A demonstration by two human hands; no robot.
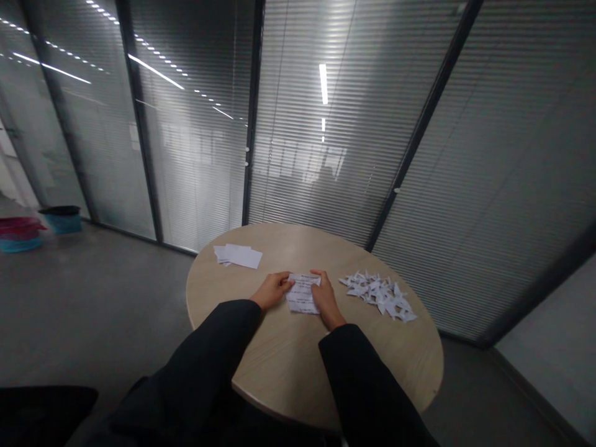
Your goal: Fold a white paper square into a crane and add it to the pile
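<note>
Between my two hands is a sheet of paper point(302, 297) with lines of dark print, roughly square. My left hand point(273, 289) grips its left edge, with the thumb on top near the upper corner. My right hand point(327, 299) pinches the right edge, thumb over the print and index finger along the top corner. The sheet is held just over or on the round wooden table point(288, 360); the exact gap cannot be told. To the right lies a pile of folded white paper pieces point(379, 295) with pointed ends. Several blank-looking paper slips point(238, 255) lie stacked at the far left.
Glass partitions with blinds point(326, 174) stand right behind the table. On the floor at far left are a blue bin with a black liner point(64, 220) and another with a red liner point(21, 234). A dark object point(44, 413) is at the lower left.
</note>
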